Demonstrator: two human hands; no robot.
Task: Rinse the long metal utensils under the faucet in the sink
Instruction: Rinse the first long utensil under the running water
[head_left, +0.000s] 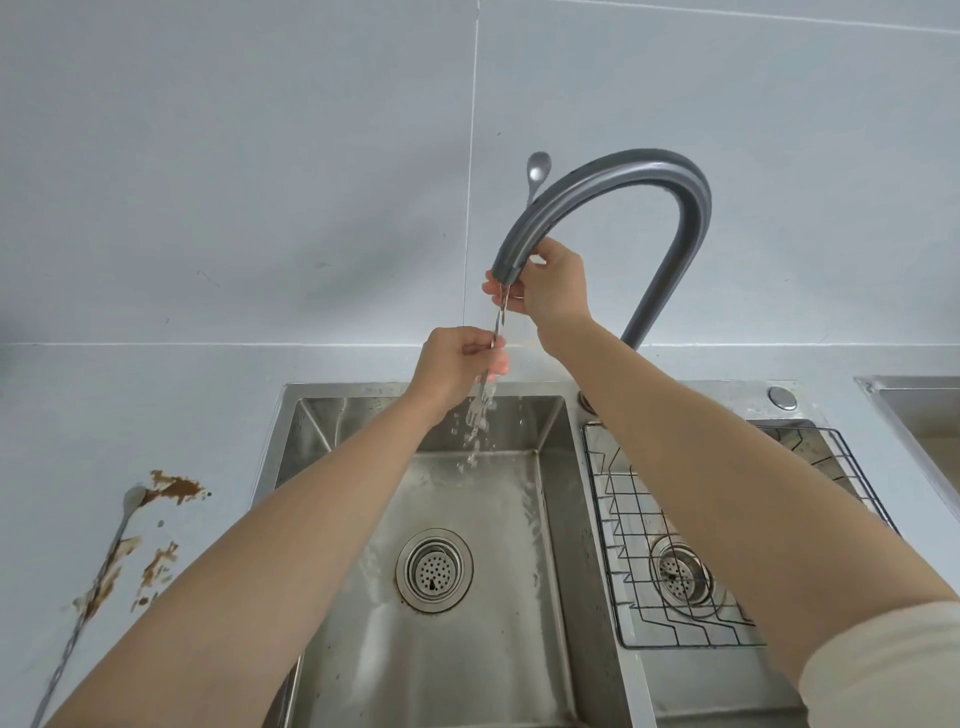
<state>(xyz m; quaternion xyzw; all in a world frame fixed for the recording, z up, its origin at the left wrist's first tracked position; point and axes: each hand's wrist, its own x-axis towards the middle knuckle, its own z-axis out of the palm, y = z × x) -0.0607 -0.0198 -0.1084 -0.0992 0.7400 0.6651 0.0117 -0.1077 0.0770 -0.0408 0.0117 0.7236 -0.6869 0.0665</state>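
A long utensil (497, 325) stands almost upright under the mouth of the faucet (623, 169), and both hands are on it. Its long axis runs from a spoon bowl high up, behind the faucet's curve, down to a forked tip that hangs just below the left hand (452, 369), above the left basin of the sink (467, 649).

The right hand (550, 291) is the upper one. Its fingers are curled round the twisted stem right at the spout, though its exact grip is partly hidden. The left hand is lower and nearer the person, with thumb and fingers pinching the stem. Water (475, 441) runs down the stem between the hands and breaks off the forked tip into the basin.

Only a short piece of stem shows between the two hands, so rinsing the rest likely means sliding the grips along that upright line, or turning the utensil end for end.

A second utensil (104, 566) lies flat on the desk (156, 395), well apart to the left of and below the left hand. Its bowl points away from the person and its stem slants back toward the near left edge, among brown stains (176, 486). The left hand is the nearer one to it. A wire rack (670, 519) sits in the right basin, below the right forearm.
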